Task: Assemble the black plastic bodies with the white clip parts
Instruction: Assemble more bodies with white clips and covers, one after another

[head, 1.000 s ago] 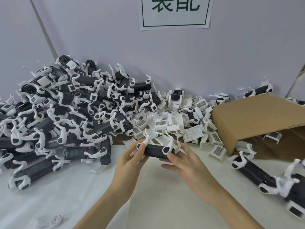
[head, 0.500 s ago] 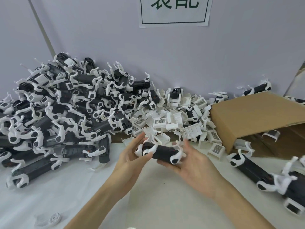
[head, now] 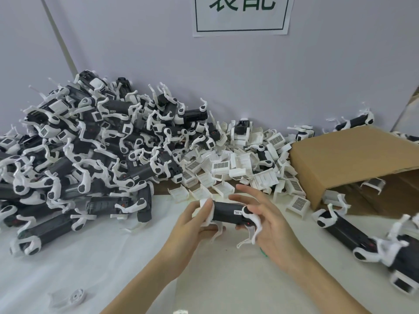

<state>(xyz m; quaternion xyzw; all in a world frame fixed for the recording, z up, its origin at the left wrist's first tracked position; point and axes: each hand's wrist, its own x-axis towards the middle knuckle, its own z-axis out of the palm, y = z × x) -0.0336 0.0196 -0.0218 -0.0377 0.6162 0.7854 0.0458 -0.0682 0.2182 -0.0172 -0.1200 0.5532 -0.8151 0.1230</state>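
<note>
A black plastic body (head: pixel 227 212) with white arms hanging below it is held over the white table between both hands. My left hand (head: pixel 190 225) grips its left end, thumb on top. My right hand (head: pixel 269 225) holds its right end from below and behind, with the fingers spread. Loose white clip parts (head: pixel 240 171) with barcode labels lie heaped just beyond the hands. A big pile of black bodies with white arms (head: pixel 90 150) fills the left side.
An open cardboard box (head: pixel 353 159) lies on its side at the right with parts inside. Two more black bodies (head: pixel 353 234) rest in front of it. A small white round part (head: pixel 76 296) lies near the front left. A wall with a sign stands behind.
The body has been turned over in my hands, so its white arms now hang downward instead of pointing up. Both hands have shifted slightly toward me, and my right fingers have spread.
</note>
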